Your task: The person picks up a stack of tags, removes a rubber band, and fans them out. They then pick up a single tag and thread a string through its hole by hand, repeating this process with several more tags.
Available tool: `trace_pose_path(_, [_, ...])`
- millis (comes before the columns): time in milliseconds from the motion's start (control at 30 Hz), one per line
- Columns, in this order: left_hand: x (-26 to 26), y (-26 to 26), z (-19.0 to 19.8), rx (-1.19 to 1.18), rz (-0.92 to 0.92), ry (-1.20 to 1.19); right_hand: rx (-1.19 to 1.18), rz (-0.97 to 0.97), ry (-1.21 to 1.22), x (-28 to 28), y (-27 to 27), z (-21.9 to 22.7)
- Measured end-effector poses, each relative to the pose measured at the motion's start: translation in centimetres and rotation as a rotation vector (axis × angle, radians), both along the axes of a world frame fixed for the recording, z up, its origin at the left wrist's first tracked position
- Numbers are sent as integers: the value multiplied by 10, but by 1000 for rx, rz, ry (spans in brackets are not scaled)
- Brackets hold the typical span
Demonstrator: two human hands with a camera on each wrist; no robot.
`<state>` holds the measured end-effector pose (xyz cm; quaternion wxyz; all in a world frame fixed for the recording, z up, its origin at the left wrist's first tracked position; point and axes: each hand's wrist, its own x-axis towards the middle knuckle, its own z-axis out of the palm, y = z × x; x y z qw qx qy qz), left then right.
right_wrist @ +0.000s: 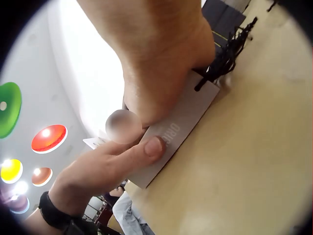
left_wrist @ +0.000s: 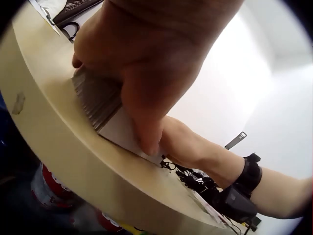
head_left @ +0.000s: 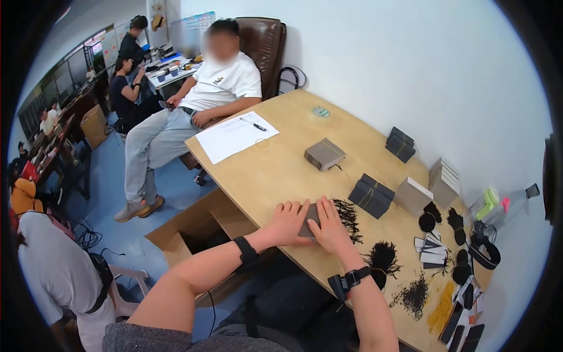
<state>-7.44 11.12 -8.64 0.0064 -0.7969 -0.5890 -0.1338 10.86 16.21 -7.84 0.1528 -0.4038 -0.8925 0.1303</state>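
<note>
At the table's near edge, both hands hold a grey-brown stack of card tags (head_left: 311,216) (left_wrist: 100,100). My left hand (head_left: 288,223) grips its left side, fingers over the far side. In the right wrist view, the left thumb lies on the stack's pale printed face (right_wrist: 188,105). My right hand (head_left: 330,226) holds the other end, its thumb beside the left hand. Black strings (head_left: 347,220) (right_wrist: 230,61) stick out past the stack on the right. The hands hide much of the stack.
Banded stacks, one grey (head_left: 325,154) and one dark (head_left: 372,195), lie farther back. Bundles of black string (head_left: 383,257), loose tags (head_left: 433,251) and yellow bands (head_left: 441,308) lie on the right. A sheet of paper (head_left: 229,144) lies before a seated person (head_left: 226,82).
</note>
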Motion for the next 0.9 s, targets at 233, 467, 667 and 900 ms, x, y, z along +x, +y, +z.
trace_pose_path(233, [2,0,-1,25,-55,-67,108,14,91,-3,10,2])
trace_pose_path(467, [11,-12,-25,89,18,-460,45,51,131,-2,11,-11])
trace_pose_path(667, [21,-17,-29,56,96,-730,-409,-19,328,7,8,11])
trace_pose_path(900, [34,-14,-29,164,194,-670,-199,-47,256,2,0,2])
